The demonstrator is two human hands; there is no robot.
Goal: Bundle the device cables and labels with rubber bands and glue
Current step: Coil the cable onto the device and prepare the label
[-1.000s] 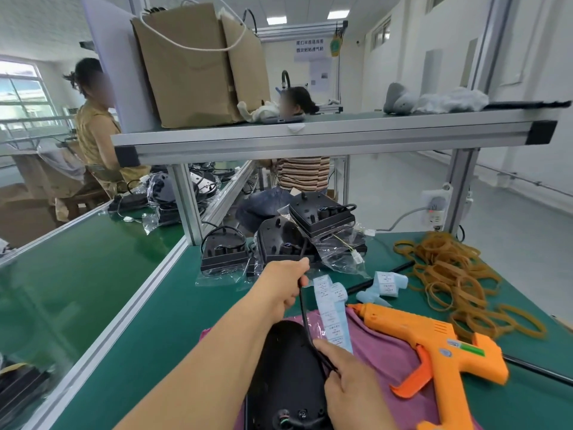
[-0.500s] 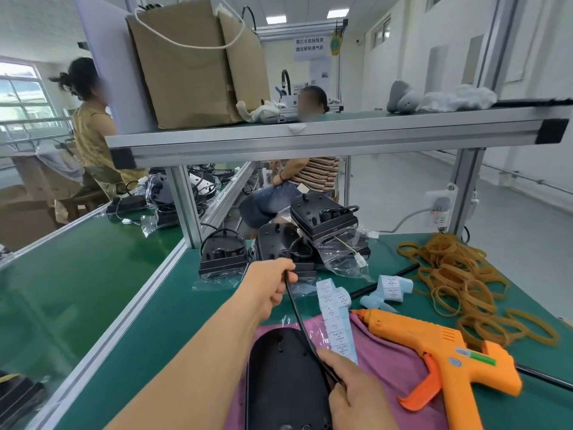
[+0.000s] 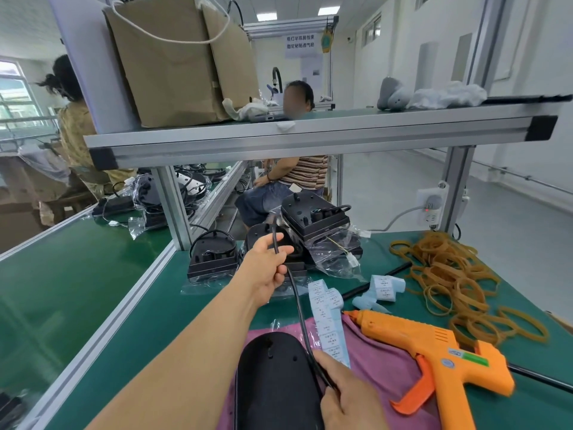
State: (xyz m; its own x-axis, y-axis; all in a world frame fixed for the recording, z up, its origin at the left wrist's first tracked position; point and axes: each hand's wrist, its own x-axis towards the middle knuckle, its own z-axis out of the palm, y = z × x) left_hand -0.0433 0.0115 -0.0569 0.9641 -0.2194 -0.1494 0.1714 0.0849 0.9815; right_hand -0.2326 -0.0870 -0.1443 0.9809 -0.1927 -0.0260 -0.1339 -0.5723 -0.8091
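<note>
a black cable (image 3: 298, 301) is held stretched between the two hands above a green table (image 3: 167, 321). the left hand (image 3: 268, 270) is raised and reached forward, its fingers curled round the upper part of the cable. the right hand (image 3: 347, 398) is kept low, and the cable is pinched between its thumb and forefinger just beside the right rim of a black oval device (image 3: 273, 383). the device is laid on a pink cloth (image 3: 384, 370). a strip of white labels (image 3: 329, 324) is draped from the table onto the cloth, just right of the cable. an orange glue gun (image 3: 434, 346) is laid further right, nozzle pointed left. a heap of tan rubber bands (image 3: 455, 283) is spread behind it, and a pale blue roll of labels (image 3: 384, 287) is set between heap and strip. more black devices in clear bags (image 3: 214, 259) are stacked beyond the left hand.
</note>
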